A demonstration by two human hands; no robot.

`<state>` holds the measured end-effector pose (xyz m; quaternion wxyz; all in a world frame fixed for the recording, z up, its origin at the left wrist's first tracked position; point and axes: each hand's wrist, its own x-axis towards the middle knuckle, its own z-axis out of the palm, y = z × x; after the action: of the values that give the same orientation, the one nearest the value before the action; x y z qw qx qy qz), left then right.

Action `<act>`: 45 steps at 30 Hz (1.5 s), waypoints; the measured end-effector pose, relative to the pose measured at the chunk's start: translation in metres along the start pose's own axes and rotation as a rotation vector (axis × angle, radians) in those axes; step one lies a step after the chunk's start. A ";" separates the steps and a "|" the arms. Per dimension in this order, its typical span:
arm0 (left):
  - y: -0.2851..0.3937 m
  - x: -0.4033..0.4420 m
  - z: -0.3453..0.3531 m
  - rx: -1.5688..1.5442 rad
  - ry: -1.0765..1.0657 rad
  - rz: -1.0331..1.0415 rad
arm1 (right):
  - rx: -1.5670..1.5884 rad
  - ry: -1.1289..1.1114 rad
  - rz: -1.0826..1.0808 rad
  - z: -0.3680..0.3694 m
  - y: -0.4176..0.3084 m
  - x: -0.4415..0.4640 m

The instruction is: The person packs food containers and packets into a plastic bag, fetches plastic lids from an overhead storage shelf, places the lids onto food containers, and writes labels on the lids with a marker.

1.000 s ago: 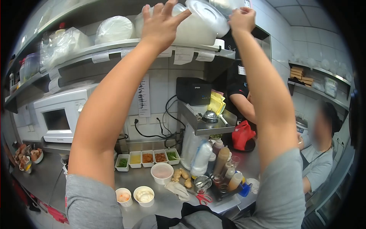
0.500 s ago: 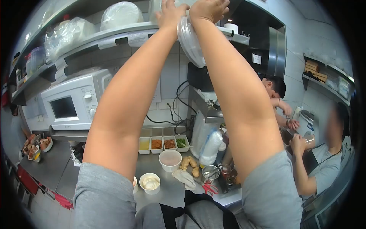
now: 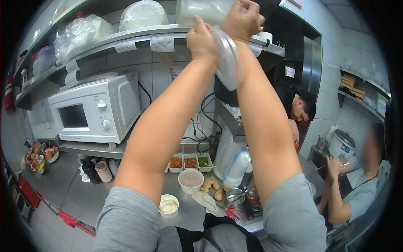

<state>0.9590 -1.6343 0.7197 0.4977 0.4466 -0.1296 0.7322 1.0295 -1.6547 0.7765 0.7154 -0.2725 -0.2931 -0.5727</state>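
Observation:
Both arms are raised to the upper shelf. My left hand (image 3: 203, 41) is closed on the edge of a stack of round clear plastic lids (image 3: 228, 61), which hangs tilted below the shelf edge between my forearms. My right hand (image 3: 244, 21) is higher, just right of the lids, with its fingers bent together in a pinch; what is between them is too small to make out. Behind the hands, a large translucent container (image 3: 203, 12) rests on the shelf (image 3: 147, 31). A plastic-wrapped round white stack (image 3: 143, 15) stands to its left.
A white microwave (image 3: 94, 109) stands left. On the steel counter (image 3: 182, 210) are a tub of white cream (image 3: 168, 206), a lidded tub (image 3: 191, 180), ginger (image 3: 211, 187), red scissors (image 3: 234, 213) and topping trays (image 3: 190, 161). Two co-workers (image 3: 299, 107) (image 3: 357, 189) are at the right.
The lids have come down from the shelf and now hang from my left hand. My left hand has closed from a spread. The view has turned, showing more of the microwave.

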 end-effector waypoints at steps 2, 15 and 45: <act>0.009 0.019 -0.008 -0.035 0.084 -0.003 | 0.324 -0.104 -0.012 -0.025 0.015 0.009; -0.008 0.057 0.039 0.332 -0.179 0.430 | 0.253 -0.577 -0.120 -0.123 0.008 0.008; 0.082 0.001 -0.022 1.474 -0.339 1.354 | -0.429 -1.035 -0.372 0.000 0.027 0.115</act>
<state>0.8782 -1.6578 0.7285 -0.4461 0.5731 0.0594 0.6849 1.0759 -1.7253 0.8588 0.2957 -0.5990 -0.5248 -0.5276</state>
